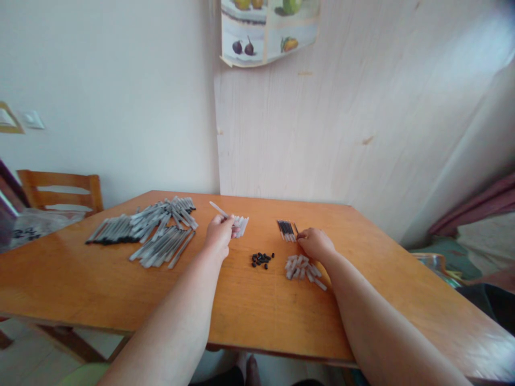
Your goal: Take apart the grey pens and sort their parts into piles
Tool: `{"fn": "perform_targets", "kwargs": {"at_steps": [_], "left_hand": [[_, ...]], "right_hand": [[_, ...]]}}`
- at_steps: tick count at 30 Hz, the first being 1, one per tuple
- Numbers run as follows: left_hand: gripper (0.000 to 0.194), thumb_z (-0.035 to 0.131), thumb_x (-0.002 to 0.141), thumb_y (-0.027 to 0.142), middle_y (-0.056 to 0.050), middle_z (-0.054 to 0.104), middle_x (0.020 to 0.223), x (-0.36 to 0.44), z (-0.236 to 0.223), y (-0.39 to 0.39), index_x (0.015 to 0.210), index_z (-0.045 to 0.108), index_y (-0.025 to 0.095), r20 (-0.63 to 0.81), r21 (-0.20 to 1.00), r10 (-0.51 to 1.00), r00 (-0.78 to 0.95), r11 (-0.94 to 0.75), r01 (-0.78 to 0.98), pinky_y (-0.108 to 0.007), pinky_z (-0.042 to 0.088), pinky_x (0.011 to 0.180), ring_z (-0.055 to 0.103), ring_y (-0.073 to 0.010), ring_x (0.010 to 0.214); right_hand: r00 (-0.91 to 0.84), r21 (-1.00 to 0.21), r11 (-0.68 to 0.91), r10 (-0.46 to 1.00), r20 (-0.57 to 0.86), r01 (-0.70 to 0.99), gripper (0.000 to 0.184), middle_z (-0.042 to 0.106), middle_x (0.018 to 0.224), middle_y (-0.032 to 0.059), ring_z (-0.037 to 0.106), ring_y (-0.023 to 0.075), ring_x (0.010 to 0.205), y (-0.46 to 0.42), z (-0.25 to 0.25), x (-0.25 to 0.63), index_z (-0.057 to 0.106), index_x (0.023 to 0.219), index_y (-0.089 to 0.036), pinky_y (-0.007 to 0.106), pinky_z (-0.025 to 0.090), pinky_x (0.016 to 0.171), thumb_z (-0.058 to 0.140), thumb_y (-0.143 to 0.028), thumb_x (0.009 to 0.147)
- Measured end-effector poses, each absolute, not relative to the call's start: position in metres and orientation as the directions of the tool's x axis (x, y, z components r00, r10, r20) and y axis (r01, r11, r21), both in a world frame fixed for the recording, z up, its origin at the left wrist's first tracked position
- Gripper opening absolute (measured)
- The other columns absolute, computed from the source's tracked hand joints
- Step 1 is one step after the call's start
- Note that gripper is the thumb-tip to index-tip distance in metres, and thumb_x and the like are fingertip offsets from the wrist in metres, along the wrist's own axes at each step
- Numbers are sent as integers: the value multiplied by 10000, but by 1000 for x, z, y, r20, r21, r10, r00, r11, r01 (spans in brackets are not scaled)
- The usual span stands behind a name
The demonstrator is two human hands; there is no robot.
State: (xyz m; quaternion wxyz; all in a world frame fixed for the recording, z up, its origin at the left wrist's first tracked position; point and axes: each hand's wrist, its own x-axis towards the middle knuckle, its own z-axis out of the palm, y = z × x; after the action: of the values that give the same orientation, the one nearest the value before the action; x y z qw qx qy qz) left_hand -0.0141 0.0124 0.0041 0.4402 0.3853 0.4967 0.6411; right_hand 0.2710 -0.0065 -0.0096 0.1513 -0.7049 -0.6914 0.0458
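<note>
My left hand (218,236) is closed around a clear pen barrel (217,207), which tilts up to the left. Just beyond its fingers lies a row of translucent pen barrels (242,224). On the other side, my right hand (317,245) pinches the near end of a dark pen refill (296,229), beside a row of black-inked refills (286,230). Clear pen caps (300,267) lie in a loose heap below the right hand. Small black end plugs (261,260) are scattered between my two forearms.
A large spread of pens (161,230) with clear barrels covers part of the left side of the wooden table (241,300). Behind its left end stands a wooden chair (60,185). The wall, with a fruit poster (265,32), borders the far edge.
</note>
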Motion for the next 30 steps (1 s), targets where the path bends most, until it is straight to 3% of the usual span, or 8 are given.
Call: {"fn": "perform_targets", "kwargs": {"at_steps": [4,11,21,23,25,28,30], "left_hand": [[203,695,749,330,-15,631,686,-15,5,11,769,576,167,78,986,937,-342,-123,-112,-188,383,461,583,-103,515],[97,645,773,267,-8,605,647,-18,7,11,774,645,170,99,994,927,-362,-108,-5,-197,371,478,523,-103,505],[90,602,775,230,-59,678,749,-31,-1,19,783,680,185,260,939,899,-353,-149,311,-239,400,618,601,-184,711],[33,638,743,203,-63,670,745,-33,-2,20,758,662,186,294,921,884,-363,-160,356,-251,399,649,605,-197,735],[123,699,692,187,-64,665,763,-36,-5,22,803,647,190,317,911,854,-412,-154,382,-263,402,682,608,-203,748],[273,738,680,216,-70,675,836,-40,-8,26,923,617,191,326,870,827,-458,-73,488,-269,416,724,622,-200,793],[228,700,737,263,-77,687,882,-43,-8,28,931,609,187,326,783,848,-418,6,622,-271,427,743,635,-201,835]], "right_hand": [[15,-276,27,989,148,961,321,729,1071,75,619,239,1059,-4,-12,272,770,994,-259,309,438,887,498,-222,828],[154,-399,-60,966,208,915,460,689,1185,122,619,234,1110,-2,-15,271,654,1251,-181,301,448,913,461,-220,836],[164,-458,-54,965,203,887,447,678,1198,139,611,247,1128,-2,-14,270,645,1257,-159,313,450,927,465,-257,859],[187,-473,-65,958,217,879,435,688,1175,142,619,250,1109,-2,-13,271,656,1238,-160,313,454,914,474,-252,854],[212,-484,-79,951,226,872,428,694,1162,139,624,252,1097,-2,-13,271,662,1228,-165,313,458,901,484,-260,851],[229,-492,-88,945,234,866,422,697,1158,132,627,250,1093,-2,-13,271,668,1214,-168,310,459,896,487,-272,847],[225,-496,-79,944,241,865,417,698,1156,129,627,244,1093,-2,-14,271,673,1202,-166,304,455,902,486,-272,846]]}}
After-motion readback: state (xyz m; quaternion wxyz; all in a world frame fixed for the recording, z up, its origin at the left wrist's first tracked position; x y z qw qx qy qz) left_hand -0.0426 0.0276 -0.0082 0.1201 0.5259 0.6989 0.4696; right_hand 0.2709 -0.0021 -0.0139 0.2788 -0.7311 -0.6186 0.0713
